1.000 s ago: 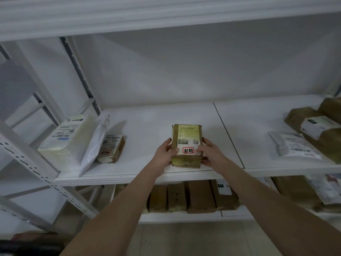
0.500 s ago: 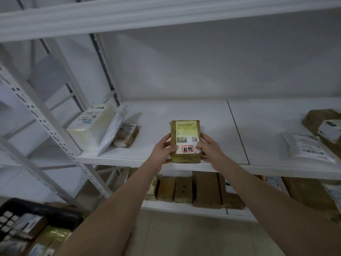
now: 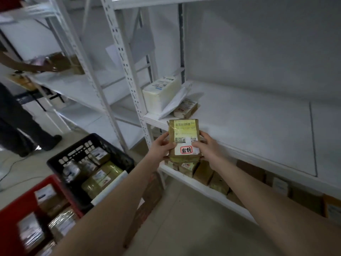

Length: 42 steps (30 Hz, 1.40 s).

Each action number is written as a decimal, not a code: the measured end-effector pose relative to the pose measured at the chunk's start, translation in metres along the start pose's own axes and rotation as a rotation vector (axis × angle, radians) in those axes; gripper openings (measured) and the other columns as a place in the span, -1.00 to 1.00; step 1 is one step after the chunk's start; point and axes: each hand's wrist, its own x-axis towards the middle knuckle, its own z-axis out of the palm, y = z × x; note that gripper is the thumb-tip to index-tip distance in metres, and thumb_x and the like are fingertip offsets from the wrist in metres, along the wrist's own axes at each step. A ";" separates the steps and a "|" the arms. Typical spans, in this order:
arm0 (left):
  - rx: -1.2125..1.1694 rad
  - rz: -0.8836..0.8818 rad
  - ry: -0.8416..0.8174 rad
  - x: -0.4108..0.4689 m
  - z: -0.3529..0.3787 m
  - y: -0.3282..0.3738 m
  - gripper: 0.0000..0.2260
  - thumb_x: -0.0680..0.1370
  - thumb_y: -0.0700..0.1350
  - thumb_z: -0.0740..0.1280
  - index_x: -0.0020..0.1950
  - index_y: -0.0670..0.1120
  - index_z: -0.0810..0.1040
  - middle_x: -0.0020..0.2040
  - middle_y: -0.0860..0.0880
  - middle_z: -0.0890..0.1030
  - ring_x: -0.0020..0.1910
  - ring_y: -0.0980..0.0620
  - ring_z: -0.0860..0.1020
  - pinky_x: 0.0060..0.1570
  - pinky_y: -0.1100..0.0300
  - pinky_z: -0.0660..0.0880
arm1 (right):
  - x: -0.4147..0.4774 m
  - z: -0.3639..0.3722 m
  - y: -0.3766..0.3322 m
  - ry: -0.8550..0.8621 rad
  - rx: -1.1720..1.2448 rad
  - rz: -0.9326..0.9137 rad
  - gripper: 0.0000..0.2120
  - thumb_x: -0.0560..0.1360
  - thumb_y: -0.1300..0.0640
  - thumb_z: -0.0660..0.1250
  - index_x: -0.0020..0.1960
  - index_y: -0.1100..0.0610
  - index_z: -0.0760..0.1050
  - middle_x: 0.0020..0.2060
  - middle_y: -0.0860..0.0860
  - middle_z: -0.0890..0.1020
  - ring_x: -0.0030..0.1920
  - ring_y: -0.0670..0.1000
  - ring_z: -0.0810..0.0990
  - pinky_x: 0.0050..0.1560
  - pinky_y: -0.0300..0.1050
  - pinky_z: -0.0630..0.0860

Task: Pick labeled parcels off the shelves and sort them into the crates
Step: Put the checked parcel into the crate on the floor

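I hold a small brown taped parcel (image 3: 184,134) with a white label and a red stamp, in front of the white shelf's (image 3: 249,126) front edge. My left hand (image 3: 162,145) grips its left side and my right hand (image 3: 206,145) its right side. A black crate (image 3: 92,145) with several parcels sits on the floor at lower left. A red crate (image 3: 16,204), also holding parcels, stands nearer to me at the bottom left corner.
On the shelf's left end lie a white box (image 3: 160,91), a white mailer (image 3: 175,102) and a small brown parcel (image 3: 186,109). Brown parcels (image 3: 203,172) line the lower shelf. Another person (image 3: 20,115) reaches into the neighbouring rack at left.
The parcel came off the shelf and now hangs in front of its edge in both hands. My view swung left and down, bringing the black and red crates into sight.
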 end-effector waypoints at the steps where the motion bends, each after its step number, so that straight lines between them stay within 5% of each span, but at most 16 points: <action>1: -0.027 -0.011 0.032 -0.005 -0.013 -0.005 -0.42 0.48 -0.26 0.41 0.46 0.02 0.33 -0.02 0.00 0.64 -0.17 0.05 0.68 -0.28 0.14 0.61 | 0.000 0.015 0.004 -0.025 -0.017 0.009 -0.45 0.50 0.21 0.36 0.42 -0.08 0.30 0.11 0.02 0.61 -0.25 -0.12 0.68 -0.43 -0.26 0.53; 9: -0.101 -0.095 0.221 -0.053 -0.134 -0.062 -0.42 0.51 -0.28 0.35 0.48 0.04 0.29 0.05 0.03 0.61 -0.10 0.09 0.63 -0.25 0.21 0.60 | 0.001 0.152 0.045 -0.161 -0.159 0.061 -0.43 0.49 0.30 0.33 0.43 -0.03 0.33 0.06 0.05 0.64 -0.23 -0.01 0.68 -0.34 -0.13 0.61; 15: -0.178 -0.178 0.366 -0.094 -0.275 -0.110 -0.38 0.52 -0.30 0.33 0.50 0.10 0.24 0.05 0.11 0.60 -0.05 0.10 0.61 -0.21 0.20 0.59 | -0.012 0.309 0.082 -0.318 -0.278 0.098 -0.41 0.49 0.29 0.34 0.45 -0.04 0.30 0.03 0.02 0.58 -0.27 -0.07 0.67 -0.42 -0.21 0.57; 20: -0.222 -0.251 0.500 -0.134 -0.402 -0.151 -0.40 0.54 -0.33 0.30 0.50 0.07 0.24 0.11 -0.03 0.60 -0.05 0.03 0.64 -0.15 0.12 0.62 | -0.033 0.450 0.118 -0.489 -0.352 0.157 -0.40 0.50 0.29 0.32 0.48 0.00 0.27 0.20 0.08 0.57 -0.08 0.01 0.64 -0.14 -0.07 0.62; 27: -0.231 -0.384 0.622 -0.157 -0.508 -0.205 -0.37 0.53 -0.36 0.29 0.53 -0.02 0.16 0.14 -0.04 0.57 -0.04 -0.02 0.63 0.03 -0.10 0.57 | -0.051 0.571 0.169 -0.590 -0.442 0.268 -0.36 0.50 0.29 0.33 0.50 -0.03 0.22 0.26 0.07 0.53 -0.20 -0.12 0.60 -0.37 -0.25 0.53; 32: -0.289 -0.485 0.672 -0.145 -0.545 -0.239 -0.56 0.53 -0.38 0.23 0.41 -0.16 0.36 0.13 -0.08 0.60 -0.14 0.07 0.61 -0.20 0.18 0.58 | -0.033 0.623 0.201 -0.655 -0.534 0.321 -0.34 0.48 0.33 0.31 0.49 -0.04 0.24 0.21 0.08 0.56 -0.21 -0.10 0.63 -0.34 -0.23 0.55; 37: -0.292 -0.509 0.776 -0.121 -0.601 -0.261 -0.62 0.52 -0.41 0.23 0.31 -0.14 0.40 0.04 -0.07 0.62 -0.14 0.06 0.63 -0.22 0.17 0.60 | -0.004 0.692 0.226 -0.739 -0.649 0.260 -0.38 0.48 0.30 0.30 0.48 -0.04 0.26 0.21 -0.01 0.56 -0.19 -0.11 0.60 -0.26 -0.25 0.57; 39: -0.294 -0.499 0.822 -0.109 -0.628 -0.268 -0.67 0.53 -0.41 0.22 0.20 -0.08 0.42 -0.01 -0.06 0.63 -0.20 0.09 0.65 -0.36 0.26 0.56 | 0.007 0.725 0.233 -0.765 -0.726 0.197 -0.39 0.50 0.26 0.29 0.49 -0.06 0.25 0.13 -0.05 0.59 -0.22 -0.13 0.59 -0.39 -0.34 0.47; 42: -0.255 -0.469 0.903 -0.090 -0.668 -0.282 -0.66 0.52 -0.42 0.20 0.07 0.01 0.48 -0.07 -0.02 0.66 -0.28 0.14 0.67 -0.39 0.27 0.56 | 0.021 0.771 0.245 -0.781 -0.826 0.082 -0.41 0.51 0.22 0.28 0.48 -0.08 0.25 0.23 0.00 0.55 0.00 -0.01 0.58 -0.33 -0.32 0.39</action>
